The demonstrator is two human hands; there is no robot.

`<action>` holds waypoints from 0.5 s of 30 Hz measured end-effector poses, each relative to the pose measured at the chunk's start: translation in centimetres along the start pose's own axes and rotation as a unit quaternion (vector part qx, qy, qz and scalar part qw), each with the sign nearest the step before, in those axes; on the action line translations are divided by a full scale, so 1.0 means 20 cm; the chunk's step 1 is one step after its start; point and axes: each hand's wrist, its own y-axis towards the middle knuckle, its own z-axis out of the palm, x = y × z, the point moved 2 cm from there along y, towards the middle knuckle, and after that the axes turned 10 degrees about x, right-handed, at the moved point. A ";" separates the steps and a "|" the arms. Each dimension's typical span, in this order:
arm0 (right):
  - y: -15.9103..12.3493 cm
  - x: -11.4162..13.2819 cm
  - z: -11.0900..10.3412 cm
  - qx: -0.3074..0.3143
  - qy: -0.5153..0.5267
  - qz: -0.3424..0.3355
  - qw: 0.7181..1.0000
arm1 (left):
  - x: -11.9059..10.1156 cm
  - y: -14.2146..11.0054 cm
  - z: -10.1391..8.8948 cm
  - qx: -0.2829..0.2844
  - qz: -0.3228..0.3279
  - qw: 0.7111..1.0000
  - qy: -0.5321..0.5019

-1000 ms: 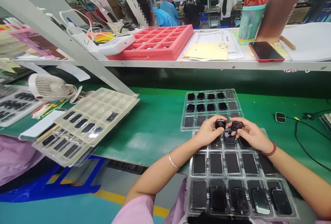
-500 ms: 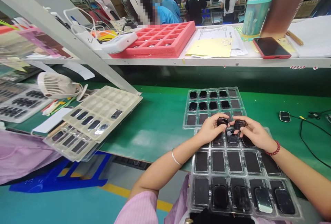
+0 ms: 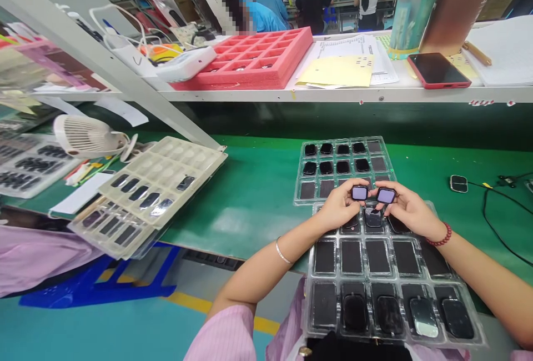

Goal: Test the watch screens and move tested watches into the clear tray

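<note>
Left hand [image 3: 343, 209] pinches a dark rounded-square device [image 3: 360, 192] by its edges; right hand [image 3: 410, 211] pinches a second device [image 3: 386, 195], the pair just apart, faces catching lilac glare. Directly beneath the hands: clear plastic blister tray [image 3: 310, 316], dark pieces in its pockets. Beyond the hands: smaller clear tray [image 3: 300, 194], rows of dark pieces. Far left of the hands: beige plastic tray [image 3: 187, 155], tilted. Farther ahead: red foam tray [image 3: 250, 80] on a white shelf [image 3: 333, 95].

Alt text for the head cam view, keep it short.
The left hand and right hand hold small dark rounded-square parts with glossy purple-tinted faces, the left part and right part side by side, over a clear blister tray on a green workbench.
</note>
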 end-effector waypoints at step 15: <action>0.00 0.01 0.01 -0.011 -0.001 0.021 1.000 | -0.03 0.00 0.01 -0.009 -0.011 1.000 -0.024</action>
